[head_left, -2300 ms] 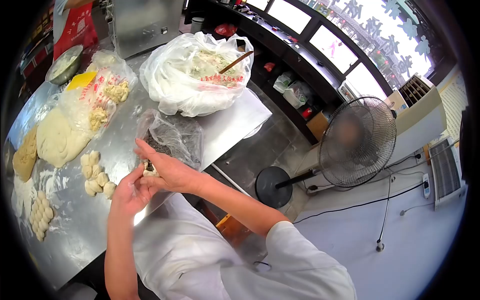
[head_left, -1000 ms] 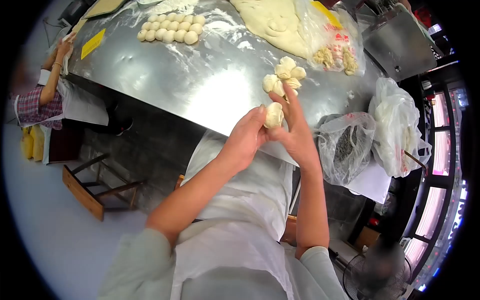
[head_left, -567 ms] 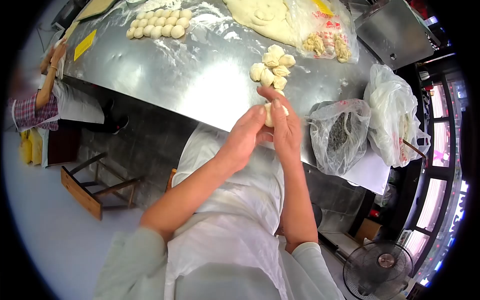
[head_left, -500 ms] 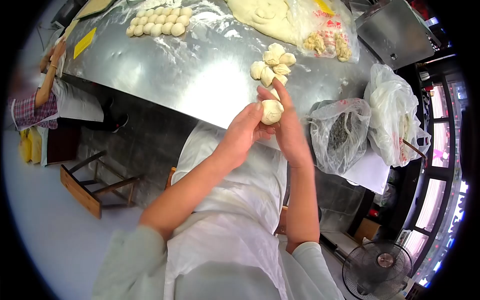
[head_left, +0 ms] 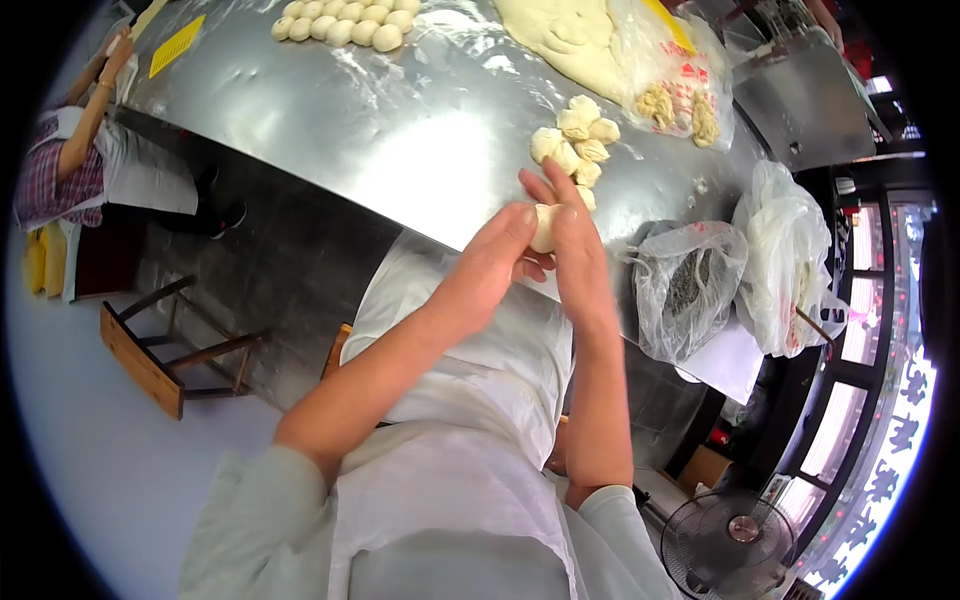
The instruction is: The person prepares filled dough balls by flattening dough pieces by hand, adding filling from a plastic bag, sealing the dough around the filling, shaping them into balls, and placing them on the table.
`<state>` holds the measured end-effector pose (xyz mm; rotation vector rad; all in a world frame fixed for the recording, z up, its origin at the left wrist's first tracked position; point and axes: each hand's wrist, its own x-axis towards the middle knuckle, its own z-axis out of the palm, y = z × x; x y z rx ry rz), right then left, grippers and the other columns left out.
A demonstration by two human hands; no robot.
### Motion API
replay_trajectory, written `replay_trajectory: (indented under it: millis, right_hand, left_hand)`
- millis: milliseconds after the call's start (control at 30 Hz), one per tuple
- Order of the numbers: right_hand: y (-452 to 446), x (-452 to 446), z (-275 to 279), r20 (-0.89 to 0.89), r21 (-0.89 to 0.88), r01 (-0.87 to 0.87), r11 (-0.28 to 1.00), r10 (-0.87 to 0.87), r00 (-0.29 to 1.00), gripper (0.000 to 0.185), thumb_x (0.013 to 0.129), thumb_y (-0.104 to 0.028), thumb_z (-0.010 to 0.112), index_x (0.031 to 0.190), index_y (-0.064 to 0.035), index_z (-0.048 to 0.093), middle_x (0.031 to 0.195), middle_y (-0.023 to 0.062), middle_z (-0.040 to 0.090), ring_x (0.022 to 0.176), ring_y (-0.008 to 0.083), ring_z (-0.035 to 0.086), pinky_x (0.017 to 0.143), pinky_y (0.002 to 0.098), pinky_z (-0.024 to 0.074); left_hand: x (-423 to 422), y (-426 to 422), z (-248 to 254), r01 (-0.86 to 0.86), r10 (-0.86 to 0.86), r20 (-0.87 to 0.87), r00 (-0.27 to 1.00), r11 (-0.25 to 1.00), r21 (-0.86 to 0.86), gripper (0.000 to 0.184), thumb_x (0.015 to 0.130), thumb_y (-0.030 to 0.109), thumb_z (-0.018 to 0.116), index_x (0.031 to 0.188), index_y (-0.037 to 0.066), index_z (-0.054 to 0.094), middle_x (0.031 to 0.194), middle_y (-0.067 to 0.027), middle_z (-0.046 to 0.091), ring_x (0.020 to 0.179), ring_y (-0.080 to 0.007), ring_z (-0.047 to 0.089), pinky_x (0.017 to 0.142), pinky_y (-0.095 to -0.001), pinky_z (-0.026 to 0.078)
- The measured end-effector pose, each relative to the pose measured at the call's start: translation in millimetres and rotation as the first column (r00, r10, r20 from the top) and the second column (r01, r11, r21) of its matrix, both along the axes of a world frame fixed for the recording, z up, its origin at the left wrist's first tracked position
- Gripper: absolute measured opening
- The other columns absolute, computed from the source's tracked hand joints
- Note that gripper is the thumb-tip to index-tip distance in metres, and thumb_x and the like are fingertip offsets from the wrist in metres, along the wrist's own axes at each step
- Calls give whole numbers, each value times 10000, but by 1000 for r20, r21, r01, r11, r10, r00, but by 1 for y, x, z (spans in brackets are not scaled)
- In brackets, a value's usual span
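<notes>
From here, bare left hand (head_left: 492,262) and right hand (head_left: 580,262) share a snug grip on the small cream dough ball (head_left: 543,228) by the shiny metal surface's (head_left: 290,130) near edge; uneven thumb pressure could tear it.

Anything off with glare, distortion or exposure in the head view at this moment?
Head view: white glare washes out part of the table beyond and left of the left hand; head view: wide-angle distortion bows the window, with black corners; head view: that window is overexposed, while the floor beside the table is dark.
</notes>
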<state>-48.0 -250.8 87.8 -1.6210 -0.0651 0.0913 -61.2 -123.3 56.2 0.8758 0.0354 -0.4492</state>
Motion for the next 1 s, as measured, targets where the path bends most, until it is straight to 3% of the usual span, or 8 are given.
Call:
replay_trajectory:
  millis: [67, 133, 300, 400, 567, 700, 833, 1000]
  right_hand:
    - [-12, 9, -7, -127, 193, -152, 969, 179, 976, 718, 1061, -339, 580, 1643, -63, 264, 1515, 216, 520, 1002, 217, 679, 828, 327, 554]
    - [-6, 8, 19, -141, 56, -231, 971, 236, 961, 717, 1051, -349, 599, 1634, -63, 295, 1498, 224, 531, 915, 184, 680, 754, 296, 558]
    - [21, 3, 3, -48, -148, 11, 989, -18, 999, 452, 1102, -313, 457, 1155, 31, 745, 1017, 114, 725, 771, 113, 652, 631, 248, 519]
    - [27, 5, -19, 66, -67, 132, 989, -128, 990, 478, 1111, -343, 442, 1153, 18, 752, 1019, 103, 726, 822, 122, 653, 681, 255, 535]
    - [-4, 7, -11, -180, 356, -203, 912, 280, 943, 724, 1074, -437, 540, 1619, -21, 307, 1486, 204, 544, 868, 136, 632, 749, 282, 529]
    - [2, 1, 8, -180, -145, -217, 965, 190, 965, 520, 1086, -376, 506, 1434, 2, 585, 1256, 154, 691, 915, 143, 642, 762, 283, 535]
    - [7, -6, -5, -95, -75, 77, 994, -84, 992, 481, 1095, -371, 473, 1157, 12, 759, 956, 56, 714, 797, 116, 621, 704, 256, 515]
    - [-1, -8, -15, -72, 60, -68, 996, 72, 995, 654, 1092, -519, 439, 1408, 32, 598, 1319, 191, 674, 852, 159, 633, 756, 295, 528]
  left_hand:
    - [3, 14, -7, 22, -22, -1, 1000, 997, -80, 542, 1136, 509, 336, 1269, 37, 568, 1031, -52, 630, 877, -130, 575, 798, -315, 502]
    - [3, 20, -8, 79, -79, -9, 997, 996, -28, 546, 1136, 510, 333, 1264, 33, 566, 1027, -57, 630, 870, -134, 574, 781, -323, 508]
    - [2, 19, 3, 49, -51, -49, 998, 998, -33, 563, 1135, 516, 321, 1283, 30, 562, 1028, -52, 622, 869, -128, 569, 756, -329, 515]
    - [-1, 13, 13, -80, 74, -58, 996, 992, -96, 572, 1134, 521, 314, 1302, 31, 557, 1027, -44, 612, 870, -121, 565, 759, -318, 510]
    - [-2, 27, -19, 54, -56, -20, 998, 994, -93, 637, 1105, 601, 338, 1309, 48, 581, 1094, -42, 623, 891, -101, 584, 719, -283, 499]
    - [-2, 21, -19, 180, -183, -43, 982, 982, -50, 625, 1109, 593, 335, 1306, 53, 583, 1092, -43, 624, 901, -100, 590, 718, -280, 500]
    - [-6, 0, 5, 76, -78, -108, 991, 997, -19, 620, 1114, 583, 325, 1270, 46, 594, 996, -39, 631, 856, -102, 593, 714, -276, 499]
    - [-15, 3, -13, 28, -28, -59, 998, 1000, -1, 598, 1119, 568, 330, 1258, 46, 587, 965, -39, 625, 812, -110, 590, 708, -280, 501]
